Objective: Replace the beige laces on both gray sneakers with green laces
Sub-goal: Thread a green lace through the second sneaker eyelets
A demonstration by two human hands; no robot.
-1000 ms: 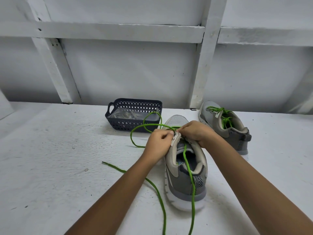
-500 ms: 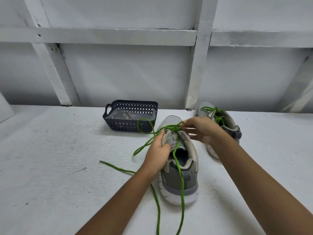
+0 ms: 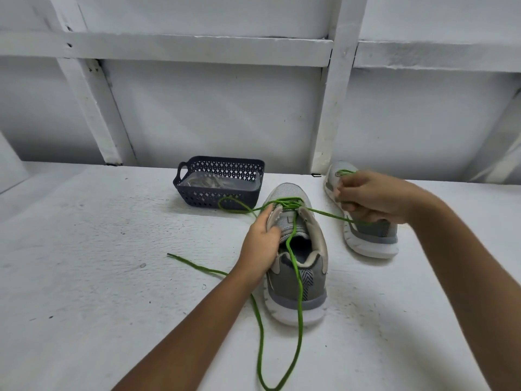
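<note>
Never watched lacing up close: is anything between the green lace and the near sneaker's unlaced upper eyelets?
Nothing visible. The left hand grips the near sneaker by its left flap, the right hand holds the green lace taut off to the right, and the upper flaps lie bare.

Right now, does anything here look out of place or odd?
Nothing looks damaged or spilled. The one untidy thing is the green lace: it crosses only the front of the near sneaker, and its loose lengths trail over the heel and across the table. That suits lacing half done.
</note>
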